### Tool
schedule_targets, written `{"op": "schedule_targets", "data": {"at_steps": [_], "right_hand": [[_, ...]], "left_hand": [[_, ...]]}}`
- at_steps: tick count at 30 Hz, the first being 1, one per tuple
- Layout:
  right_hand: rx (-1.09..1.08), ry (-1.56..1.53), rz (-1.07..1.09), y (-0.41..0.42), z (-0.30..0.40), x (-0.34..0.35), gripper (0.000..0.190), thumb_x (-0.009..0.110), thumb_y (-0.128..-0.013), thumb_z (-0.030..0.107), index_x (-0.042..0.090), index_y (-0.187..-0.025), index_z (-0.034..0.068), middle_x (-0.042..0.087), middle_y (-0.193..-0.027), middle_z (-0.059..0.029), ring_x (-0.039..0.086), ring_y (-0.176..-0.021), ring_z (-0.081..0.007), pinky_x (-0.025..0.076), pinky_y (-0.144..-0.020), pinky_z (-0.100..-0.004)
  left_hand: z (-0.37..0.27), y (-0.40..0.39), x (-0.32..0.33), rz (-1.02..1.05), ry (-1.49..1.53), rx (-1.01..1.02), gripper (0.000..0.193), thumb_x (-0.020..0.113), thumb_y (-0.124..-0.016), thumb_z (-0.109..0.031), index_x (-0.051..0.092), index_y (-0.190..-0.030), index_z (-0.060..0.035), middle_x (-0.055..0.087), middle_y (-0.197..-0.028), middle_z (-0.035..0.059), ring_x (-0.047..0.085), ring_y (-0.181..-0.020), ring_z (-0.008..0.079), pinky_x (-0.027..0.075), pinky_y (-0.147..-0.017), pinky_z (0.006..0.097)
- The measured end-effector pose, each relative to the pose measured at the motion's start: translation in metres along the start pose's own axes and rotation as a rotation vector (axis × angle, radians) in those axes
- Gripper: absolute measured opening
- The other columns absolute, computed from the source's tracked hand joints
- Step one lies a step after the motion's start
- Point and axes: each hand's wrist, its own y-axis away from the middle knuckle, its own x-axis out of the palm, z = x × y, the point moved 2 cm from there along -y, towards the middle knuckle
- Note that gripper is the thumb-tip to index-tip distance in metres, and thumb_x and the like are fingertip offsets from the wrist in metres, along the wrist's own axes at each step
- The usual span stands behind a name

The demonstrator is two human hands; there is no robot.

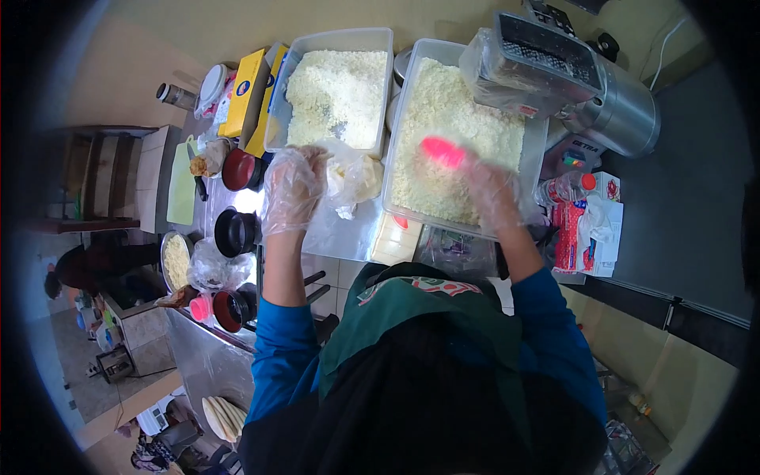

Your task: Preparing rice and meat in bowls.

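Note:
In a clear plastic glove, my right hand (493, 187) grips a bright pink scoop (442, 152), blurred, over the right clear plastic bin (389, 196). Pale grated cheese-like shreds (439, 193) fill that bin. My left hand (294, 184), gloved too, pinches the edge of a clear plastic bag (356, 178) that has some pale food in it. The bag rests at the front of the left clear plastic bin (329, 38), which holds more of the shreds (338, 83). Exactly how my left fingers close is partly hidden by the loose glove.
A metal grating machine (546, 65) overhangs the right bin. Right of it stand a plastic bottle (567, 189) and a red box (570, 234). Yellow boxes (243, 89), dark round pans (234, 231) and a green cutting board (183, 184) lie leftward. A person (101, 264) bends at far left.

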Motion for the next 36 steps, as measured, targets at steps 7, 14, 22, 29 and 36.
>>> {"op": "schedule_targets", "data": {"at_steps": [7, 14, 22, 29, 36], "right_hand": [[0.043, -0.141, -0.218, -0.022, -0.011, -0.042, 0.030, 0.045, -0.095, 0.031, 0.059, -0.112, 0.009, 0.065, -0.081, -0.0194, 0.064, -0.075, -0.0370, 0.050, -0.069, -0.0486], [-0.038, -0.089, -0.192, -0.031, 0.005, 0.011, 0.025, 0.042, -0.096, 0.023, 0.059, -0.102, 0.007, 0.064, -0.075, -0.0176, 0.065, -0.070, -0.0332, 0.052, -0.064, -0.0449], [-0.033, 0.311, 0.172, 0.045, -0.024, -0.011, 0.019, 0.050, -0.087, 0.015, 0.063, -0.090, 0.002, 0.067, -0.089, -0.0202, 0.068, -0.085, -0.0329, 0.055, -0.069, -0.0421], [0.031, -0.346, 0.279, -0.014, -0.052, 0.126, 0.019, 0.052, -0.089, 0.019, 0.059, -0.078, 0.005, 0.059, -0.070, -0.0099, 0.058, -0.060, -0.0214, 0.045, -0.051, -0.0348], [0.376, -1.805, 0.202, -0.051, -0.013, 0.057, 0.016, 0.063, -0.086, 0.019, 0.055, -0.075, 0.011, 0.048, -0.061, 0.0013, 0.046, -0.051, -0.0091, 0.034, -0.044, -0.0257]], "left_hand": [[-0.010, 0.026, 0.018, 0.046, 0.042, -0.013, 0.041, 0.062, -0.083, -0.014, 0.056, -0.123, -0.0078, 0.057, -0.119, 0.0198, 0.056, -0.108, 0.0353, 0.045, -0.095, 0.0396], [-0.059, 0.010, 0.093, 0.074, 0.316, 0.155, 0.062, 0.057, -0.086, -0.013, 0.032, -0.141, 0.0010, 0.045, -0.132, 0.0276, 0.048, -0.119, 0.0411, 0.038, -0.103, 0.0409], [-0.052, -0.001, 0.147, 0.138, 0.846, 0.018, 0.059, 0.043, -0.091, -0.005, 0.023, -0.146, 0.0028, 0.036, -0.146, 0.0210, 0.044, -0.129, 0.0273, 0.036, -0.106, 0.0334], [-0.058, -0.001, 0.158, 0.208, 1.435, -0.112, 0.059, 0.037, -0.093, -0.001, 0.018, -0.149, -0.0023, 0.032, -0.149, 0.0137, 0.035, -0.132, 0.0200, 0.028, -0.111, 0.0290], [-0.047, 0.000, 0.147, 0.171, 0.906, 0.075, 0.077, 0.036, -0.078, 0.017, 0.013, -0.150, -0.0007, 0.027, -0.151, 0.0190, 0.032, -0.136, 0.0270, 0.026, -0.111, 0.0302]]}}
